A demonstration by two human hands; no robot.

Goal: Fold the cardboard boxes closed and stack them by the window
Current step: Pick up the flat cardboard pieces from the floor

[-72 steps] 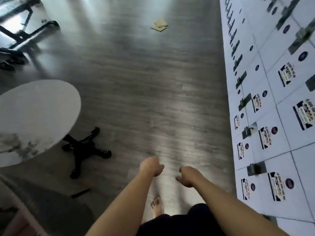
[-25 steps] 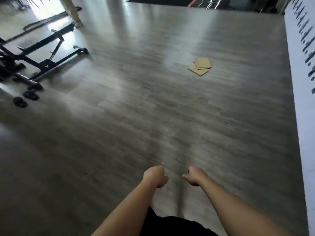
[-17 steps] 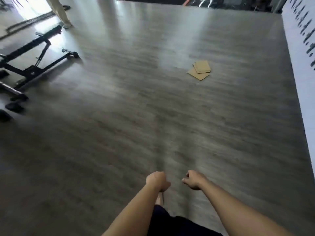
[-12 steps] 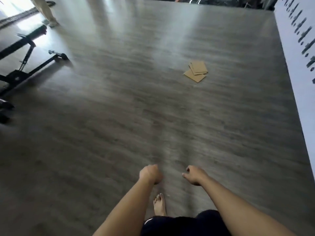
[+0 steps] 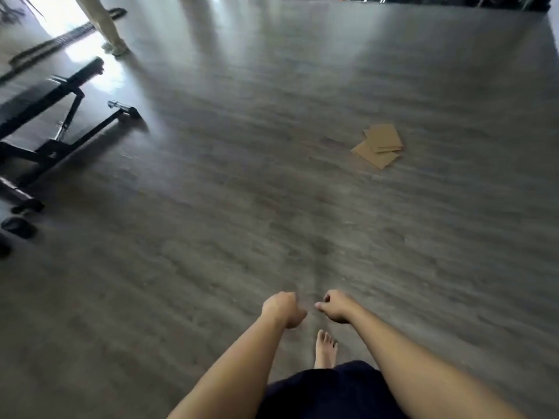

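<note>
A small pile of flat brown cardboard pieces (image 5: 379, 145) lies on the grey wood floor (image 5: 242, 207), far ahead and to the right of me. My left hand (image 5: 282, 308) and my right hand (image 5: 335, 306) are held out low in front of me, close together, fingers loosely curled, holding nothing. Both hands are well short of the cardboard. My bare foot (image 5: 325, 349) shows below them.
A black exercise bench (image 5: 48, 116) stands at the left, with dark objects (image 5: 18, 226) on the floor near it. Another person's legs (image 5: 109, 25) stand at the far left by bright light. A dark edge (image 5: 423, 0) runs along the far side.
I have walked forward over the floor; the white wall of lockers at the right has left the view and the cardboard pile is nearer. My hands stay empty in front of me.
</note>
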